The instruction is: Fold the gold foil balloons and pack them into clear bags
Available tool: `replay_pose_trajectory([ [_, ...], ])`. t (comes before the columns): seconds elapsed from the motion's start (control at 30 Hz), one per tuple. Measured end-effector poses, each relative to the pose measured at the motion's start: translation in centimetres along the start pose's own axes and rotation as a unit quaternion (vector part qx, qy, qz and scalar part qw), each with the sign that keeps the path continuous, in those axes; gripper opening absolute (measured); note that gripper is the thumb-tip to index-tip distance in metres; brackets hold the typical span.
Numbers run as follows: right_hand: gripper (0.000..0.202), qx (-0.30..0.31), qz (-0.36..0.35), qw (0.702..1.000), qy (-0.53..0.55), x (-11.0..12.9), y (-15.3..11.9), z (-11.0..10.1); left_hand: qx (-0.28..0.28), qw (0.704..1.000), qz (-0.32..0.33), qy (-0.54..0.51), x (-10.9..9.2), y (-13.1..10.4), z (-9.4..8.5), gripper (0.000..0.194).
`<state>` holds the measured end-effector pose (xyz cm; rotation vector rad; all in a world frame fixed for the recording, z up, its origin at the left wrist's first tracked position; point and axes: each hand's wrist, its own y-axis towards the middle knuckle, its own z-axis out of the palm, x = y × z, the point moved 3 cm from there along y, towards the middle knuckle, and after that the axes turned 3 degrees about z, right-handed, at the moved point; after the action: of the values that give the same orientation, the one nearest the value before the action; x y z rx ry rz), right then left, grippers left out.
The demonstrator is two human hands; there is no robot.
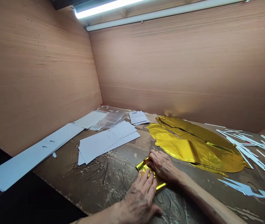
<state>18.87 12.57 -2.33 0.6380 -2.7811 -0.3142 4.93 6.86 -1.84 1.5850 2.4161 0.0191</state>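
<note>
A folded gold foil balloon (pixel 160 186) lies on the worn tabletop, low and right of centre in the head view. My left hand (pixel 140 197) rests on its near side with the fingers stretched out flat. Across the far side, my right hand (pixel 161 163) bends its fingers over the foil and presses on it, hiding part of the fold. Just beyond my right hand spreads a pile of flat, uninflated gold foil balloons (pixel 193 149), rounded in outline with small tabs at their edges.
White card strips (pixel 109 140) lie left of centre, beside a longer stack of white strips (pixel 39 152) along the left edge. Behind are clear plastic bags (pixel 113 118) and printed leaflets (pixel 139 117). White sticks (pixel 246 149) lie scattered at right. Wooden panels (pixel 181 62) enclose the table.
</note>
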Motion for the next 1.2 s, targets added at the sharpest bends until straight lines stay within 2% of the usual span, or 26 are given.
replay_pose_trajectory([
  [0.1,0.011,-0.013,0.005,1.0,-0.005,-0.1,0.1,0.0,0.017,0.999,-0.008,0.036,-0.1,0.1,0.5,0.047],
  [0.23,0.011,-0.034,0.022,0.999,0.0,-0.5,0.1,0.3,0.004,0.999,0.014,0.045,-0.5,0.4,0.3,0.049],
  [0.33,0.012,-0.051,0.04,0.998,0.013,-0.8,-0.2,0.4,-0.019,1.0,0.003,-0.017,-0.6,0.6,-0.4,0.053],
  [0.4,0.012,-0.06,0.049,0.997,0.029,-0.9,-0.4,0.3,-0.059,0.993,-0.016,-0.101,-0.2,0.6,-1.3,0.064],
  [0.47,0.012,-0.07,0.06,0.994,0.055,-1.0,-0.6,0.1,-0.116,0.968,-0.055,-0.216,0.5,0.4,-2.2,0.076],
  [0.53,0.014,-0.082,0.077,0.99,0.086,-1.1,-0.7,-0.2,-0.159,0.921,-0.092,-0.342,1.4,0.0,-2.5,0.084],
  [0.6,0.016,-0.097,0.099,0.983,0.117,-1.2,-0.9,-0.7,-0.174,0.879,-0.1,-0.433,2.0,-0.4,-2.4,0.09],
  [0.63,0.017,-0.105,0.11,0.98,0.131,-1.3,-1.1,-0.9,-0.172,0.869,-0.091,-0.454,2.1,-0.5,-2.3,0.094],
  [0.7,0.019,-0.121,0.126,0.973,0.154,-1.4,-1.7,-1.7,-0.161,0.88,-0.075,-0.441,2.2,-0.7,-2.3,0.097],
  [0.8,0.019,-0.137,0.135,0.964,0.184,-1.2,-3.7,-3.5,-0.119,0.926,-0.06,-0.353,2.0,-0.7,-2.8,0.085],
  [0.97,0.008,-0.134,0.069,0.966,0.21,-0.3,-9.3,-6.4,-0.06,0.966,0.03,-0.248,0.9,-0.5,-3.3,0.026],
  [1.0,0.01,-0.129,0.052,0.97,0.2,-0.2,-10.4,-6.5,-0.055,0.971,0.046,-0.229,0.6,-0.5,-3.2,0.021],
  [1.13,0.048,-0.124,0.016,0.987,0.102,-0.6,-13.8,-5.8,-0.043,0.979,0.071,-0.188,0.0,-0.9,-2.5,0.044],
  [1.2,0.05,-0.106,-0.01,0.993,0.048,-0.8,-14.2,-5.2,-0.033,0.979,0.062,-0.192,0.1,-1.1,-2.4,0.055],
])
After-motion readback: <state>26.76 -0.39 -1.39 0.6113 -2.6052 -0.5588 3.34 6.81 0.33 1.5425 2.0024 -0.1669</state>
